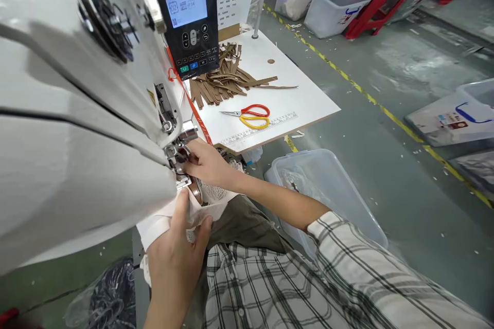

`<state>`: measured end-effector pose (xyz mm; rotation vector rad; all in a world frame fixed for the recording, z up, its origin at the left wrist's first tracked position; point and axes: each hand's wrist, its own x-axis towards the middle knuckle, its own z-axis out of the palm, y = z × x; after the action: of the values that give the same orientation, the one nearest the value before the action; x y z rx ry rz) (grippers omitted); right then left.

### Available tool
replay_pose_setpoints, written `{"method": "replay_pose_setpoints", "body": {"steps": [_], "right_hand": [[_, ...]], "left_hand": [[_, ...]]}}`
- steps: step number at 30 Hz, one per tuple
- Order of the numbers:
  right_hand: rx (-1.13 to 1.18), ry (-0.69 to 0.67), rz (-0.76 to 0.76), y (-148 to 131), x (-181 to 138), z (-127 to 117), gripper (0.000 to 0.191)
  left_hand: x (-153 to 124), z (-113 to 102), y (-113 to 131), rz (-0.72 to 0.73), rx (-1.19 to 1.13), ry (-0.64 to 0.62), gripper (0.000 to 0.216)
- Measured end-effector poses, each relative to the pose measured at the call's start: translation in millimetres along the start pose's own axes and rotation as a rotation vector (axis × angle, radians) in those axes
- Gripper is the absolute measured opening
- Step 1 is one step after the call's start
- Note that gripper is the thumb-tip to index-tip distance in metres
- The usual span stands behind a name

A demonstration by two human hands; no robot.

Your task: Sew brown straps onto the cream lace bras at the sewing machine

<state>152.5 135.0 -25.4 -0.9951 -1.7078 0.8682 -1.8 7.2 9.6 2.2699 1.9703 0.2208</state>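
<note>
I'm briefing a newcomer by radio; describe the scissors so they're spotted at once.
On the white tabletop right of the sewing machine, find the pile of brown strips. Between that pile and the ruler lie the scissors. Red-and-yellow handled, they stand apart from the brown strips and pale ruler.

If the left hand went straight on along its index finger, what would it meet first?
Probably the metal presser foot, just ahead of the left hand, though depth is hard to judge here.

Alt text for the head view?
A person's left hand holds pale fabric at a white sewing machine; the right hand, partly hidden, is at the machine's stitching end. Beyond, scissors and brown strips lie on a white tabletop.
</note>
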Motion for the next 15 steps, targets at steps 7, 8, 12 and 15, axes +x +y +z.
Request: {"method": "replay_pose_setpoints", "body": {"steps": [7,8,12,15], "right_hand": [[0.274,0.122,0.106,0,-29,-1,0.029],[0.307,0.117,0.143,-2,-35,-3,0.028],[0.303,0.058,0.247,-14,-59,-14,0.027],[0.215,-0.022,0.233,-26,-77,-22,0.032]], "left_hand": [[-9,0,-6,-0.02,-0.09,0.063,0.072],[-10,1,-8,-0.026,-0.107,0.09,0.077],[-13,6,-11,-0.005,-0.125,0.154,0.094],[-19,14,-4,0.045,-0.113,0.215,0.095]]}}
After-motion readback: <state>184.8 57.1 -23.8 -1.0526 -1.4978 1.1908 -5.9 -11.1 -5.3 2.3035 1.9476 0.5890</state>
